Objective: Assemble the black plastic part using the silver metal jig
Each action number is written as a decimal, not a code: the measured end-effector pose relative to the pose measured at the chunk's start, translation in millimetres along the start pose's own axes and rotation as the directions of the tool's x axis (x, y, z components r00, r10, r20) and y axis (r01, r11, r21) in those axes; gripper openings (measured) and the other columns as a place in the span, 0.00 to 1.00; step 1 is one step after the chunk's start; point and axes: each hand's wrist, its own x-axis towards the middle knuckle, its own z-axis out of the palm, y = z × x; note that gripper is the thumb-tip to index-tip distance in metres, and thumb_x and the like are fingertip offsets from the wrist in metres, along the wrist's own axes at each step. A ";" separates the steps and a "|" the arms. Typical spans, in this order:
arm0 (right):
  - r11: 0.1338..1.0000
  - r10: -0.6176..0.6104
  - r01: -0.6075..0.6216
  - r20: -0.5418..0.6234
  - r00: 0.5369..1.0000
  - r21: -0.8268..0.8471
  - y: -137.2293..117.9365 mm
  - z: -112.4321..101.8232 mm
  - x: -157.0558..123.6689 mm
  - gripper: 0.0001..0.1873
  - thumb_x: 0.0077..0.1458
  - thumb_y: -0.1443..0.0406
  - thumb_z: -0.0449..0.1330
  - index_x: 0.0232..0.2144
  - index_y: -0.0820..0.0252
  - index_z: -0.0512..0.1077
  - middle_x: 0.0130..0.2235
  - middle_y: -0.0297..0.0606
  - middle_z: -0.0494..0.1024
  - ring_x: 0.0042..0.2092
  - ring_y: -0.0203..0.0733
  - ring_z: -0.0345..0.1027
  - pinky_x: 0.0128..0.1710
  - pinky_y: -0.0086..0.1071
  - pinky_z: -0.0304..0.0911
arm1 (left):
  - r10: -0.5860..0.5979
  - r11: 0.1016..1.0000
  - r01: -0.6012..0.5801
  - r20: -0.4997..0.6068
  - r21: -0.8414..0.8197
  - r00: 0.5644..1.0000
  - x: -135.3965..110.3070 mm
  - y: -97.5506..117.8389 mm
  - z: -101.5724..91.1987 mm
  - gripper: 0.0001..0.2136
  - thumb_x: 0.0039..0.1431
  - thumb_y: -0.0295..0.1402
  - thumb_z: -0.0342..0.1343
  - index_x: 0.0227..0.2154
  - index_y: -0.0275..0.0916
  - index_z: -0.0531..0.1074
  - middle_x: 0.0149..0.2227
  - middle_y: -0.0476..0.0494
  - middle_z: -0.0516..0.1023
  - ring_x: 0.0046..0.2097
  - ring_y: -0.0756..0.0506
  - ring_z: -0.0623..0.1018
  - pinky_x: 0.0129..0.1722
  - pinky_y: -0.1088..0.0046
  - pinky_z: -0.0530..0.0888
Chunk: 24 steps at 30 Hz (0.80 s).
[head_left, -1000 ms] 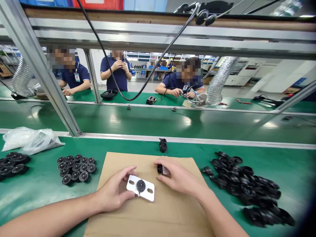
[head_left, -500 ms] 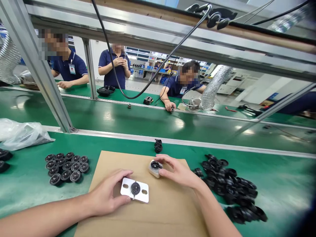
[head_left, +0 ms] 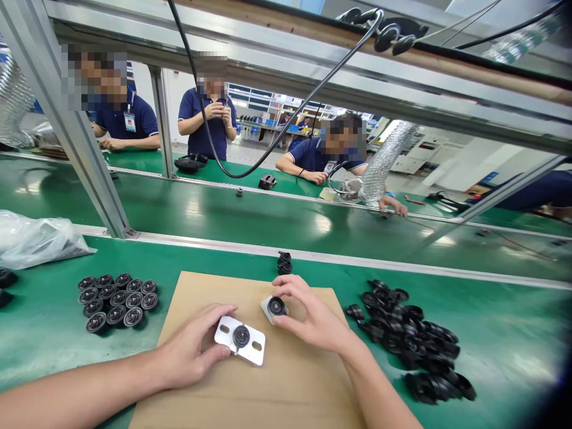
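Over the brown cardboard sheet [head_left: 250, 396], white two-slotted plate [head_left: 250, 354], black swirl-faced disc [head_left: 241, 336] at its middle. Left hand [head_left: 194, 351] grips plate's left end, thumb nearest. Just beyond, to the right: small pale block [head_left: 267, 310] bearing black round part [head_left: 276, 305], held between right hand's [head_left: 310, 313] thumb and fingers. Farther out on green bench: swirl-topped black cylinders [head_left: 117, 299] left, loose black parts [head_left: 409, 333] right, clear plastic bag [head_left: 42, 243] far left.

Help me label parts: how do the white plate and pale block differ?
The white plate is wider than the pale block. The left hand holds the plate, the right hand the block. The plate shows two slots, the block none visible. Each bears a black disc.
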 end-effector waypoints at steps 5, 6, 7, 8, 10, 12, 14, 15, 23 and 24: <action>0.991 0.062 -0.043 -0.149 0.987 0.128 -10.1 9.4 -2.5 0.16 0.63 0.60 0.65 0.52 0.51 0.73 0.49 0.39 0.78 0.47 0.47 0.73 0.51 0.43 0.70 | -0.011 1.000 0.011 0.003 0.024 1.000 -1.0 -5.7 2.0 0.35 0.63 0.28 0.63 0.69 0.56 0.58 0.65 0.45 0.69 0.65 0.37 0.70 0.67 0.54 0.68; 0.994 0.046 -0.035 -0.105 0.993 0.101 -12.5 11.7 -4.5 0.17 0.64 0.60 0.64 0.55 0.50 0.72 0.50 0.39 0.78 0.48 0.47 0.73 0.51 0.43 0.70 | 0.001 1.000 -0.001 -0.002 0.021 1.000 -0.9 -5.6 2.2 0.34 0.63 0.27 0.62 0.69 0.56 0.58 0.65 0.45 0.70 0.64 0.38 0.71 0.66 0.54 0.68; 0.997 0.018 -0.015 -0.043 0.999 0.071 -14.6 14.1 -6.4 0.20 0.65 0.61 0.63 0.58 0.47 0.71 0.53 0.39 0.78 0.49 0.47 0.72 0.51 0.42 0.70 | 0.015 1.000 -0.014 -0.005 0.011 1.000 -0.8 -4.9 2.2 0.34 0.64 0.26 0.61 0.69 0.57 0.59 0.64 0.46 0.70 0.63 0.39 0.72 0.66 0.55 0.69; 0.999 -0.010 0.009 0.019 1.000 0.049 -16.3 16.4 -8.1 0.22 0.66 0.62 0.62 0.61 0.45 0.70 0.56 0.38 0.77 0.51 0.46 0.72 0.52 0.42 0.70 | 0.028 1.000 -0.029 -0.009 -0.004 1.000 -0.5 -3.7 1.9 0.33 0.64 0.26 0.60 0.68 0.58 0.59 0.63 0.47 0.71 0.62 0.39 0.72 0.65 0.56 0.69; 0.999 -0.025 0.021 0.093 0.995 0.050 -18.5 20.2 -9.6 0.24 0.66 0.64 0.62 0.62 0.43 0.68 0.58 0.37 0.76 0.52 0.45 0.71 0.51 0.41 0.70 | 0.059 0.997 -0.059 -0.018 -0.047 0.998 -0.1 -0.4 0.8 0.33 0.65 0.26 0.60 0.68 0.59 0.59 0.62 0.47 0.71 0.62 0.40 0.72 0.64 0.57 0.70; 0.997 0.002 -0.010 0.101 0.995 0.077 -19.9 22.3 -8.5 0.21 0.64 0.65 0.64 0.58 0.45 0.71 0.54 0.35 0.77 0.48 0.44 0.72 0.49 0.39 0.69 | 0.078 0.994 -0.079 -0.023 -0.079 0.997 0.2 2.7 -0.6 0.32 0.66 0.27 0.59 0.68 0.60 0.59 0.61 0.48 0.71 0.60 0.40 0.73 0.62 0.58 0.71; 0.994 0.019 -0.028 0.085 0.996 0.104 -20.8 22.5 -6.1 0.18 0.63 0.65 0.66 0.53 0.47 0.72 0.51 0.34 0.78 0.46 0.43 0.72 0.47 0.38 0.69 | 0.085 0.992 -0.087 -0.026 -0.087 0.996 0.1 4.4 -1.6 0.31 0.66 0.28 0.58 0.68 0.60 0.59 0.61 0.47 0.71 0.59 0.40 0.73 0.60 0.58 0.72; 0.993 0.016 -0.025 0.082 0.997 0.114 -21.2 22.2 -5.0 0.16 0.62 0.65 0.66 0.52 0.47 0.73 0.50 0.34 0.79 0.46 0.43 0.72 0.46 0.38 0.69 | 0.083 0.993 -0.085 -0.024 -0.087 0.996 0.0 4.5 -1.9 0.31 0.67 0.28 0.58 0.68 0.61 0.59 0.60 0.47 0.71 0.59 0.40 0.73 0.60 0.58 0.72; 0.996 -0.006 0.005 0.013 1.000 0.086 -13.9 12.7 -8.9 0.16 0.66 0.63 0.63 0.55 0.46 0.72 0.52 0.36 0.79 0.45 0.43 0.72 0.47 0.39 0.71 | 0.027 0.993 -0.028 -0.010 -0.114 1.000 0.3 -2.0 0.6 0.31 0.68 0.26 0.55 0.68 0.61 0.58 0.62 0.48 0.70 0.61 0.41 0.73 0.63 0.59 0.70; 0.997 -0.015 0.016 -0.008 1.000 0.078 -12.3 11.0 -9.5 0.17 0.66 0.62 0.63 0.56 0.46 0.72 0.53 0.35 0.79 0.45 0.43 0.72 0.47 0.39 0.72 | 0.022 0.993 -0.023 -0.010 -0.112 1.000 0.5 -2.4 0.8 0.31 0.68 0.26 0.55 0.68 0.61 0.58 0.62 0.48 0.70 0.62 0.41 0.73 0.63 0.58 0.70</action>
